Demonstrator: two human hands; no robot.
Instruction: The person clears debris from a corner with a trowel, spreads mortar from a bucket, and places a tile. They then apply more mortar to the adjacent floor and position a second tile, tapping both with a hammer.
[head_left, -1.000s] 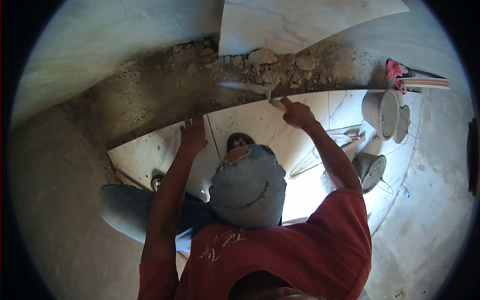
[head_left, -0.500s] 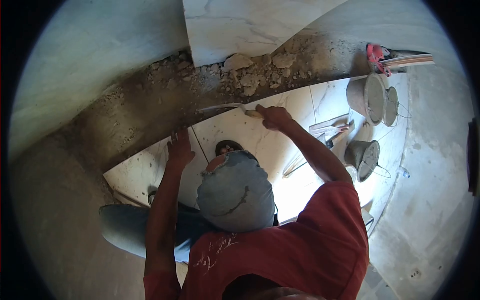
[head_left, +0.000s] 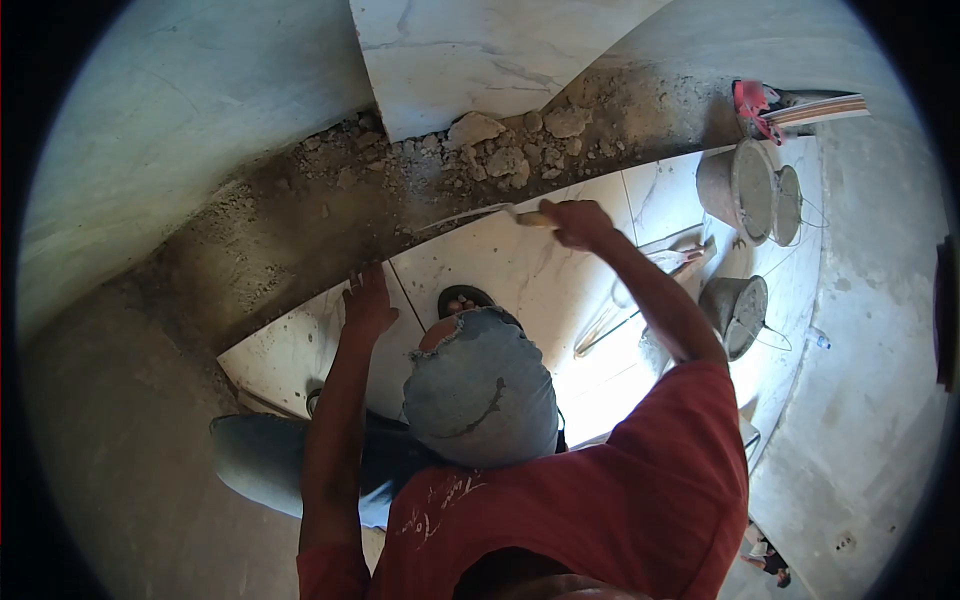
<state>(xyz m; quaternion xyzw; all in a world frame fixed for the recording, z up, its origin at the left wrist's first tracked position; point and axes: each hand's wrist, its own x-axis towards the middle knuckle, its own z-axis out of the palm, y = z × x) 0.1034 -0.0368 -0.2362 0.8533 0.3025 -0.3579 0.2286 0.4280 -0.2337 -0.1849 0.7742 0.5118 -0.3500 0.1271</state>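
My right hand (head_left: 580,224) is wrapped round the pale handle of a trowel (head_left: 533,217). The trowel's thin blade lies edge-on to this view, along the border between the white marbled floor tiles (head_left: 490,260) and the strip of bare dirt (head_left: 335,225). My left hand (head_left: 369,300) lies on the tiles with its fingers spread, fingertips right at that border. Between my hands is a tile joint, with my sandalled foot (head_left: 465,300) just behind it.
Broken mortar lumps (head_left: 505,160) lie in the dirt below a leaning marbled tile slab (head_left: 480,60). To the right stand mortar buckets (head_left: 715,185), another bucket (head_left: 718,300) and tools (head_left: 680,255) on the tiles. A pink bag (head_left: 752,103) lies by the far wall.
My right hand has drawn the trowel to the right along the tile edge. My left hand stays at its place on the tiles. The view has shifted slightly.
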